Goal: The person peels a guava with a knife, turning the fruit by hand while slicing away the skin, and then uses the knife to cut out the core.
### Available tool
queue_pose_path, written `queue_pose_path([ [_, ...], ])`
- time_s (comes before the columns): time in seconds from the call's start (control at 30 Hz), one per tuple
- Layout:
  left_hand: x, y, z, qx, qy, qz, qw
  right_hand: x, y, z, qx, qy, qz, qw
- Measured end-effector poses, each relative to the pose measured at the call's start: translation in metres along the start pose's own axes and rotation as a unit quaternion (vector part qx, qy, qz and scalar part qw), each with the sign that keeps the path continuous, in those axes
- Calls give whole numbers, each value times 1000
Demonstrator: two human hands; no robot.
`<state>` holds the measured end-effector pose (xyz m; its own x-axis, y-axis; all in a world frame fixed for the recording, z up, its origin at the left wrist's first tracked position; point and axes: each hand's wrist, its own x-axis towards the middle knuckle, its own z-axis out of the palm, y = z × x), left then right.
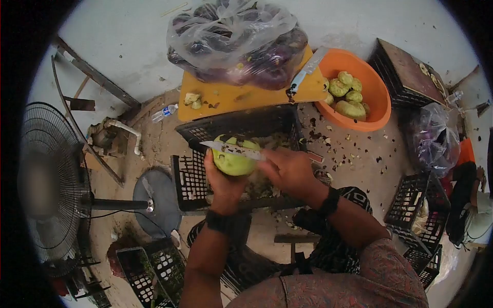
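Observation:
My left hand is wrapped round the underside of a round eggplant, mostly peeled to pale green with dark patches of skin near its top. In my right hand is a knife, its dark-flecked blade lying across the eggplant and pointing left. Both hands are above a black plastic crate with peelings inside. The knife's handle is largely hidden by my right fingers.
A yellow board bears a plastic bag of dark purple eggplants and a second knife. Peeled eggplants lie in an orange basin. A fan stands left; more crates are right. Peel scraps litter the floor.

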<state>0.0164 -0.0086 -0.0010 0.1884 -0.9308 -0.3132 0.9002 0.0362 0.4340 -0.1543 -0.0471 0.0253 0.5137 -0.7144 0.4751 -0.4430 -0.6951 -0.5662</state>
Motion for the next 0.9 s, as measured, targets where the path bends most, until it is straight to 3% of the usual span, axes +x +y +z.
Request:
queue_pose_path([
  [0.13,3,3,-1,11,-27,12,999,1,1,0,19,-4,-1,1000],
  [0.3,3,2,2,21,22,29,999,-1,-3,-7,15,-30,16,999],
  [0.53,-2,-9,-5,88,12,40,995,6,2,-9,11,-45,52,998],
  [0.67,1,-6,4,35,-4,24,999,4,4,-6,14,-34,52,998],
  [0.73,1,-4,9,7,12,15,1000,1,6,-2,14,5,0,1000],
  [0.9,1,0,5,3,-24,18,1000,-3,2,-5,-4,-11,4,1000],
])
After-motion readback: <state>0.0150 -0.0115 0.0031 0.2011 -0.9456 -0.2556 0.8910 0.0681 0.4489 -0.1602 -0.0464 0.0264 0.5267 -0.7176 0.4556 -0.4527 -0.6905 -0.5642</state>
